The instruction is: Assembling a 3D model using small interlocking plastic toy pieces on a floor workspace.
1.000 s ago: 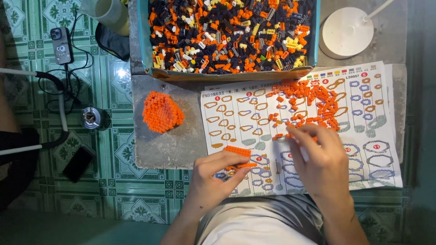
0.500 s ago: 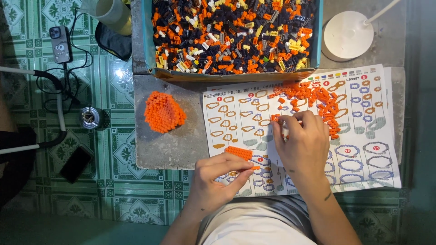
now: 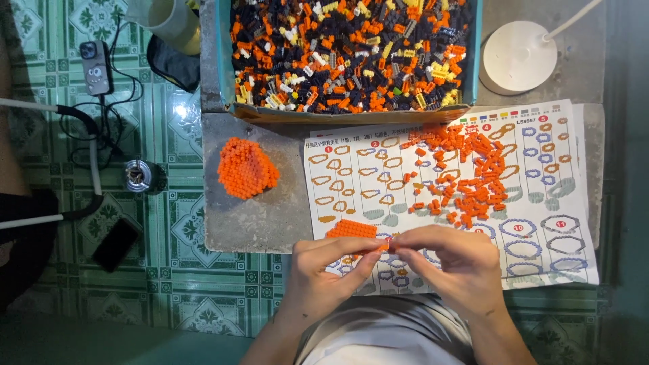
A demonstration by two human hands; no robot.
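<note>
pinching one flat orange brick strip (image 3: 353, 230) between them, left hand (image 3: 324, 270) and right hand (image 3: 451, 260), fingers closed

A home hobby corner: a low grey stone bench (image 3: 270, 223) stands on green patterned floor tiles (image 3: 169, 270). A box (image 3: 220, 61) of mixed tiny building bricks sits at its far edge beside a white lamp base (image 3: 519, 55), a printed instruction sheet (image 3: 541, 182) spread below. A phone (image 3: 95, 67) and cables (image 3: 88, 135) lie on the floor off the bench's left edge.

Green patterned floor tiles (image 3: 169, 270), low grey stone table (image 3: 250, 223), white round lamp base (image 3: 519, 55), even light
</note>
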